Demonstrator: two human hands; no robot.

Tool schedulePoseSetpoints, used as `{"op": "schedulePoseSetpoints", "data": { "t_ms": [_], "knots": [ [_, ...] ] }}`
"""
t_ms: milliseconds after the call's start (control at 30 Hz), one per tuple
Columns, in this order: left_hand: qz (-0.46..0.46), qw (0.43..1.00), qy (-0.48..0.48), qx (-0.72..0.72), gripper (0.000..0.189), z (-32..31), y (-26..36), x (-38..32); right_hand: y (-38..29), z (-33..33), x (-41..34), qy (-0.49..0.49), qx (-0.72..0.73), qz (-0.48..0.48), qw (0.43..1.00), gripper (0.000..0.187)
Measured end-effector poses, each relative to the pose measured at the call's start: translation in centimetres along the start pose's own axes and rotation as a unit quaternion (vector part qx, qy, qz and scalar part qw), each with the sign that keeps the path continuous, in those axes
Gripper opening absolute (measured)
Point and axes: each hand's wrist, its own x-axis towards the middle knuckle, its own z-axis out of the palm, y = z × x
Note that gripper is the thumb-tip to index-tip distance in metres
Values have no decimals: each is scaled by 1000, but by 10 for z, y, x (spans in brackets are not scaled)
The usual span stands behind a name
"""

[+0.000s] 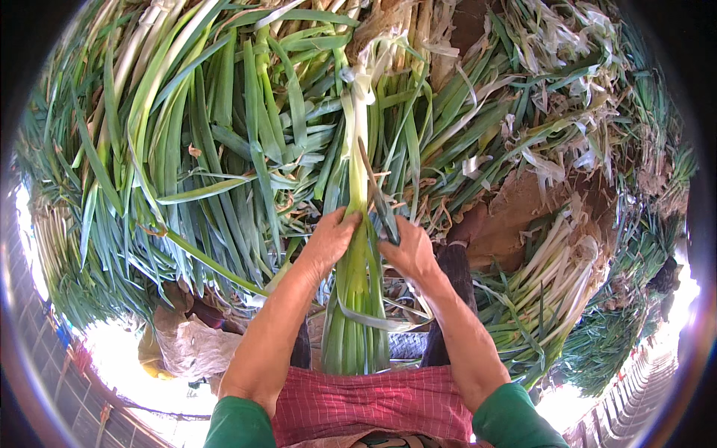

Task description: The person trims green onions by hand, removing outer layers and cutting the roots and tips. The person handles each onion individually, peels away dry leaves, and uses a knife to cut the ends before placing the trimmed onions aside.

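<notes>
A large green onion stalk [358,173], probably Welsh onion, stretches lengthwise in front of me. Its white root end points away, and its broad green leaves fan out towards my lap. My left hand [335,235] grips it where white turns to green. A narrow knife-like tool [378,196] with a dark handle sits in my right hand [408,247]. Its thin brownish blade points away, close along the stalk's right side; whether the two touch I cannot tell. One loose leaf [375,320] curls across the lower leaves.
Heaped green onions [218,140] fill the left and far side. A bundle of white-stemmed onions [560,269] lies at right, near brown sacking [507,224]. Papery peelings [582,45] are strewn at upper right. A pale crumpled sack [193,344] lies at lower left. Red checked cloth [369,403] covers my lap.
</notes>
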Motion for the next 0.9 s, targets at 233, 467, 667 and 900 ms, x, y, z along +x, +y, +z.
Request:
{"op": "schedulePoseSetpoints", "data": {
  "t_ms": [233, 467, 667, 900],
  "knots": [
    [-1, 1000, 13, 26, 42, -3, -16, -5, -15, -7, 94, 37, -92, 30, 995, 41],
    [-25, 1000, 13, -11, 37, -2, -26, -7, -25, -19, 148, 26, -112, 74, 991, 44],
    [-58, 994, -7, -93, 33, -6, -37, -10, -20, -18, 144, 7, -114, 34, 993, 43],
    [-62, 984, -46, -162, 42, 0, -10, -29, 25, -7, 61, -66, 46, 124, 989, 43]
  ]
}}
